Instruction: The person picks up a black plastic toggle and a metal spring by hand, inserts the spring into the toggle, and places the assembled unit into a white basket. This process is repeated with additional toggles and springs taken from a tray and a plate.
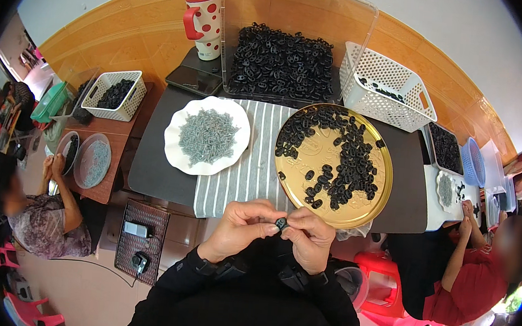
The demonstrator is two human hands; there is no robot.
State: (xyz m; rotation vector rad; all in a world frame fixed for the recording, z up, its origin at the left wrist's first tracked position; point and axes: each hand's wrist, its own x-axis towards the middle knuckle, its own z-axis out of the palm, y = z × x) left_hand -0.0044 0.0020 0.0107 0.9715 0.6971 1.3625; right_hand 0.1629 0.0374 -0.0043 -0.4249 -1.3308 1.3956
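My left hand and my right hand meet at the table's near edge, both with fingers closed. Between their fingertips they pinch a small black oval plastic piece. Just beyond my right hand lies a round gold tray, strewn with similar black oval pieces that have holes in them. To the left, a white scalloped plate bears a heap of small, thin grey screw-like pieces. Whether one of those is also between my fingers is hidden.
A clear bin heaped with black pieces stands at the back, between a red-dotted tumbler and a white perforated basket. A striped cloth lies under plate and tray. Co-workers sit left and right. A red stool stands right.
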